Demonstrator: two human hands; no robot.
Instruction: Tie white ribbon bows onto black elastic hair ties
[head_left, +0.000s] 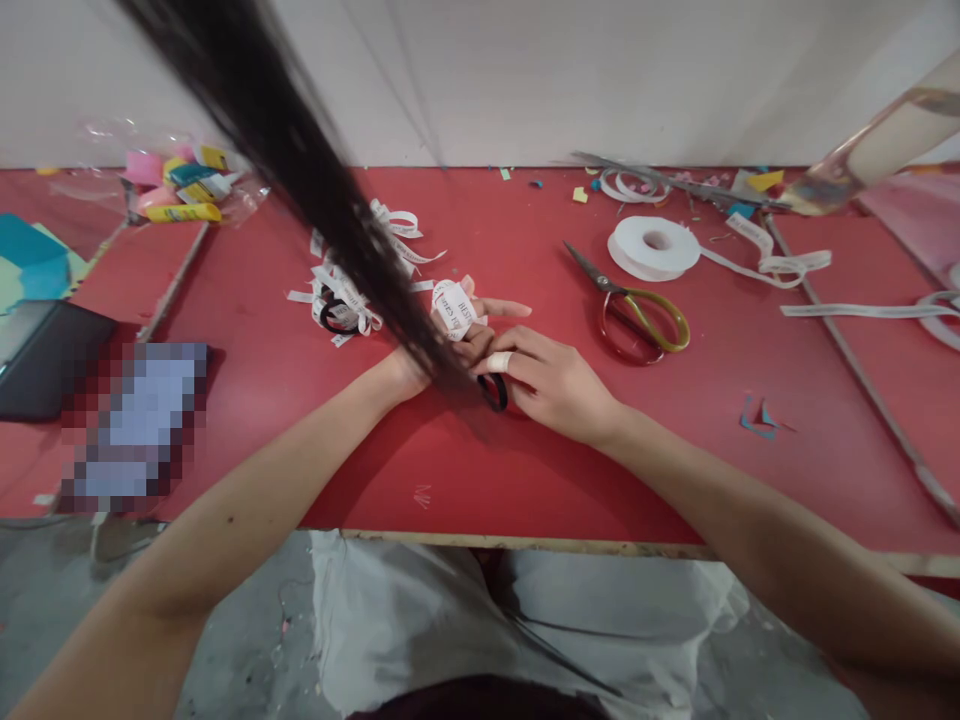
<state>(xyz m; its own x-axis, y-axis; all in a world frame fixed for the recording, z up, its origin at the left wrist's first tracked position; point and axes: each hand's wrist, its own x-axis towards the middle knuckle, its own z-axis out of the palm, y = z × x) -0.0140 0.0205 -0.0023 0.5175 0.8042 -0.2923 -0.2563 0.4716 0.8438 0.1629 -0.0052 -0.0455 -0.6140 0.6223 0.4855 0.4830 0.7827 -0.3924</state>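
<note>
Over the red table, my left hand [474, 345] is closed around a white printed ribbon [456, 308], which shows above its fingers; one finger stretches out to the right. My right hand [559, 385], with a pale band around one finger, meets it with fingers pinched together. A black elastic hair tie [496, 393] hangs as a loop below the right fingertips. A dark lock of hair [330, 190] crosses the view and hides part of my left hand. Left of the hands lies a heap of printed ribbon bows with black hair ties [349, 300].
Scissors [637, 315] with yellow and red handles lie beside a white ribbon roll [630, 255]. Loose ribbon [795, 262] trails right. At left are a pixelated phone [146, 420], a dark case [49, 360] and a plastic bag of colourful items [184, 185]. A wall [525, 80] stands behind.
</note>
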